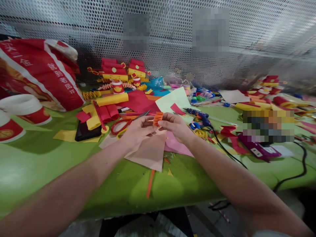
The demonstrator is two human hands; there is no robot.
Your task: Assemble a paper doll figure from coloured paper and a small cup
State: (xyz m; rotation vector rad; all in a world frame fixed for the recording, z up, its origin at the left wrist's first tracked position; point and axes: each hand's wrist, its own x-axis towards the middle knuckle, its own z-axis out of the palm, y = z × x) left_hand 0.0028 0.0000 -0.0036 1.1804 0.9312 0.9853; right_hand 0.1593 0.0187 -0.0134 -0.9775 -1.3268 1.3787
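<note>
An orange pleated paper strip [158,119] is held up between both hands, above the middle of the table. My left hand [138,131] pinches it from the left, and my right hand [176,127] grips its right side with thumb and fingers. Below them lie a pale pinkish-brown sheet [148,151] and a pink sheet [176,144]. Red-handled scissors [120,126] rest just left of my left hand, their blades partly visible. A narrow orange strip [150,184] lies near the table's front edge.
Paper cups [32,108] and a red bag [46,72] stand at left. A phone [87,131] lies under paper scraps. Paper figures [115,74] stand behind. A blue glue gun [199,113] with a black cable lies right of the hands. Green table [118,194]; metal mesh behind.
</note>
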